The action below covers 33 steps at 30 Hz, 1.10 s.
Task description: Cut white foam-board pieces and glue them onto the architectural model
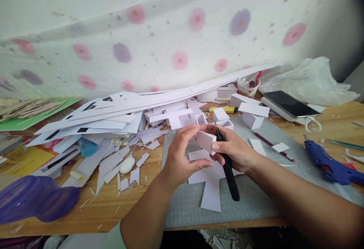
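Note:
My right hand [231, 146] grips a small white foam-board block [205, 141] between thumb and fingers. A black-handled craft knife [229, 175] is tucked in the same hand, its thin blade pointing up and away. My left hand [182, 152] is curved around the block's left side, thumb and fingers apart; whether its fingertips touch the block cannot be made out. Beneath both hands, a white cut sheet [212, 194] lies on the grey cutting mat [182, 213]. Small white open boxes [201, 119] stand just beyond my fingers.
A blue glue gun [327, 161], a dark red pencil [270, 144] and a phone [294, 103] are at the right. A yellow utility knife [227, 109] lies behind the boxes. White sheets [113, 108], scraps and a purple container [36, 197] occupy the left.

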Motion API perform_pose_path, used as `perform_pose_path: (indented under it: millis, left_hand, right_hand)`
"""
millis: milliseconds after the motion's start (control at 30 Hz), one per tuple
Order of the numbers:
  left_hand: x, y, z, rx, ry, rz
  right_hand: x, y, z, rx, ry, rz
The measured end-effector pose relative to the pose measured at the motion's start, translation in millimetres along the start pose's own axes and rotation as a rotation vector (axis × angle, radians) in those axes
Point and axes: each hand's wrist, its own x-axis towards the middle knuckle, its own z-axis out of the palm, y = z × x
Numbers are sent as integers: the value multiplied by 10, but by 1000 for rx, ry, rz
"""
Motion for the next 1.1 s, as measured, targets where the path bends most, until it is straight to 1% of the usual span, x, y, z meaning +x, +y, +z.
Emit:
perform_pose_path:
  millis: [67, 133, 333, 533, 767, 933, 1100]
  left_hand:
    - [-11, 4, 0, 1, 9, -35]
    - [-13, 15, -3, -4, 0, -34]
    - [19, 58, -26, -68, -28, -48]
    - [48, 73, -30, -53, -14, -21]
    - [41, 86, -19, -5, 5, -32]
    - [29, 74, -18, 35, -26, -41]
    - [10, 29, -31, 43, -16, -76]
  right_hand:
    - [7, -10, -12, 10, 16, 23]
    - [8, -15, -11, -9, 22, 41]
    - [12, 28, 17, -70, -24, 55]
    - [33, 55, 17, -75, -34, 57]
    - [24, 51, 26, -71, -15, 57]
    - [18, 42, 38, 27, 8, 59]
    - [10, 33, 8, 164, -80, 28]
